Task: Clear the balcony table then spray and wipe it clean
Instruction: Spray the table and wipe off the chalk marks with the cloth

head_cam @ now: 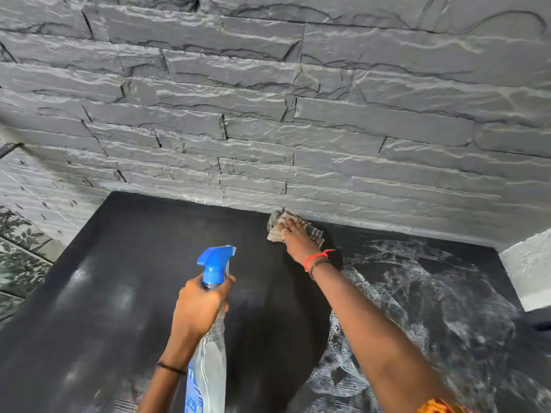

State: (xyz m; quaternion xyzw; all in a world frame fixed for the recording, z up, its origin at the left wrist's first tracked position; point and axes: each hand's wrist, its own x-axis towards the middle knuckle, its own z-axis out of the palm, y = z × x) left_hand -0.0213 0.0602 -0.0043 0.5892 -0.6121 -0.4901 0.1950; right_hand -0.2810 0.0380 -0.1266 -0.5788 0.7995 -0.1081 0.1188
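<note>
The black table top fills the lower view and runs back to a stone wall. My left hand grips the neck of a clear spray bottle with a blue trigger head, held above the table's middle. My right hand presses a grey striped cloth flat on the table at its far edge, against the wall. Pale smeared streaks cover the right half of the surface; the left half looks dark and even.
A dark grey stone wall stands right behind the table. A pale block corner juts in at the right edge. Patterned floor tiles show beyond the table's left edge.
</note>
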